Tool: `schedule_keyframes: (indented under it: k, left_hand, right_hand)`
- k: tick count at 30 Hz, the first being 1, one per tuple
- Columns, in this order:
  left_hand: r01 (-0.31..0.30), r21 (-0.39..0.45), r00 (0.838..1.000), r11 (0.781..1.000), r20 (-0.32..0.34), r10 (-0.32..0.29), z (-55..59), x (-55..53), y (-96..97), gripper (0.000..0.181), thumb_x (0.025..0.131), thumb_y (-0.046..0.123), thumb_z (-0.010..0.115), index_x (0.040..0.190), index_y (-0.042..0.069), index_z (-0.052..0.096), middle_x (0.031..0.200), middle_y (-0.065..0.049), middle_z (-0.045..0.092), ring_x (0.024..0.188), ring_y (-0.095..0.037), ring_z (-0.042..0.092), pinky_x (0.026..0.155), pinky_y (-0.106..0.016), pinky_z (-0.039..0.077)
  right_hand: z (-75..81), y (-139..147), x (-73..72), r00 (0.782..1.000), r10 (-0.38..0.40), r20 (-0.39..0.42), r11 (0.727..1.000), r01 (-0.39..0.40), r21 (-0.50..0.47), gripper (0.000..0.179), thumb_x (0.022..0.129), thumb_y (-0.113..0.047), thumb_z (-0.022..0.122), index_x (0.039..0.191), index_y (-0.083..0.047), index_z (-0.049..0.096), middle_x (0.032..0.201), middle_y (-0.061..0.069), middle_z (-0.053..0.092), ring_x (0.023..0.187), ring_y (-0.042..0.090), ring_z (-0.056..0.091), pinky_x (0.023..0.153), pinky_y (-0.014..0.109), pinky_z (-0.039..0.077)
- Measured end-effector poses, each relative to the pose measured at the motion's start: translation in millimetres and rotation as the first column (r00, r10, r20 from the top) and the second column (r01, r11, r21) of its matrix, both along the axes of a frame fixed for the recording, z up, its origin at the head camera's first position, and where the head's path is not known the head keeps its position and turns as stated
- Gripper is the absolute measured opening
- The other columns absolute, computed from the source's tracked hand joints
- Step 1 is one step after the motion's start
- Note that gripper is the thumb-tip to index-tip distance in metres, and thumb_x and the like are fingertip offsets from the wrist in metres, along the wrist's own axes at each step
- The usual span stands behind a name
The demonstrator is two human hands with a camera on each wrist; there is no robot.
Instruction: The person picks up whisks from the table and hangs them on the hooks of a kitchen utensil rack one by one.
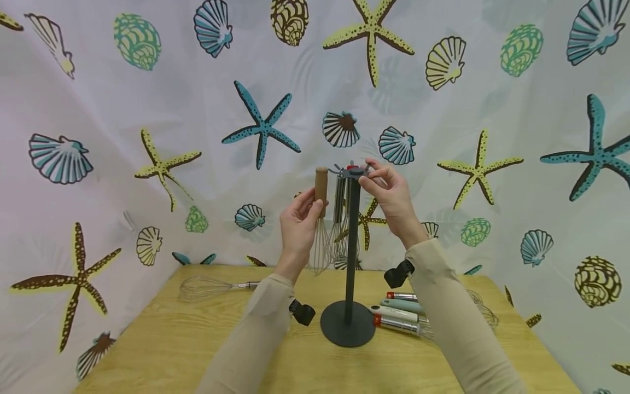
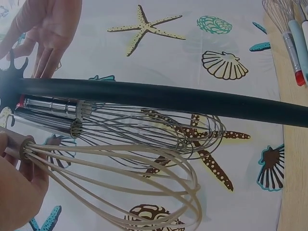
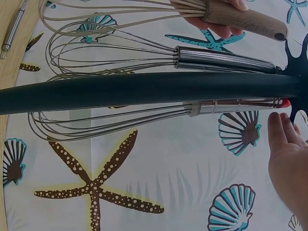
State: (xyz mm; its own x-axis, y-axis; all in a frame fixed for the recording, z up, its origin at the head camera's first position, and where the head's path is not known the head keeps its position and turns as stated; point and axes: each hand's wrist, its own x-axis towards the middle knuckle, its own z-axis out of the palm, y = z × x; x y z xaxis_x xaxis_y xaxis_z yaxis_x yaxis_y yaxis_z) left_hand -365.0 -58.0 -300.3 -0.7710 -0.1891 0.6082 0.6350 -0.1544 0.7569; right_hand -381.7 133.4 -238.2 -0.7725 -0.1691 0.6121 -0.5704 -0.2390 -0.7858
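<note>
My left hand (image 1: 298,223) holds a whisk upright by its brown wooden handle (image 1: 321,186), just left of a black utensil stand (image 1: 352,246). The whisk's pale wires (image 2: 144,168) point down, and its handle top is apart from the stand's hooks. My right hand (image 1: 394,197) pinches a hook on the right of the stand's hooked top (image 1: 355,173) between thumb and fingers. Two metal-handled whisks hang from that top: one with a plain steel handle (image 3: 221,58), the other with a red end (image 3: 240,105).
A steel whisk (image 1: 211,285) lies on the wooden table (image 1: 162,339) at the left. Several whisks lie right of the stand's round base (image 1: 347,334), among them a white-handled one (image 1: 396,313) and a pale green one (image 1: 401,305). A shell-patterned curtain (image 1: 305,71) hangs behind.
</note>
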Motion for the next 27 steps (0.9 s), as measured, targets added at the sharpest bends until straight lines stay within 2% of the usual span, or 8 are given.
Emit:
schedule_keyframes:
  k: [9, 17, 27]
  left_hand:
    - [-0.01, 0.009, 1.0, 1.0, -0.015, 0.01, 2.3, -2.6, 2.5, 0.037, 0.097, 0.015, 0.061, 0.135, 0.012, 0.059, 0.129, -0.007, 0.066, 0.111, -0.021, 0.067, 0.096, -0.032, 0.052]
    - [0.008, 0.009, 0.999, 1.0, -0.037, -0.007, 4.9, -2.6, 2.3, 0.039, 0.096, 0.014, 0.062, 0.135, 0.01, 0.059, 0.131, -0.009, 0.064, 0.111, -0.022, 0.067, 0.093, -0.026, 0.053]
    - [0.01, -0.008, 0.999, 1.0, -0.041, -0.01, 5.5, -4.0, 3.8, 0.036, 0.093, 0.011, 0.067, 0.129, 0.009, 0.065, 0.125, -0.012, 0.067, 0.108, -0.019, 0.067, 0.089, -0.024, 0.055]
  right_hand:
    - [2.3, -1.4, -2.1, 1.0, -0.003, -0.001, 1.0, 0.003, -0.003, 0.017, 0.095, -0.005, 0.062, 0.087, -0.019, 0.058, 0.154, 0.012, 0.039, 0.14, 0.031, 0.042, 0.116, 0.044, 0.032]
    - [2.4, -3.4, -0.2, 1.0, -0.011, 0.007, 1.0, 0.011, 0.0, 0.018, 0.095, -0.003, 0.06, 0.087, -0.017, 0.056, 0.155, 0.013, 0.037, 0.14, 0.03, 0.042, 0.116, 0.045, 0.031]
    - [-0.7, -1.5, 0.7, 1.0, -0.008, 0.001, 1.0, 0.008, 0.001, 0.017, 0.095, -0.004, 0.061, 0.087, -0.019, 0.056, 0.156, 0.015, 0.035, 0.141, 0.032, 0.041, 0.117, 0.046, 0.029]
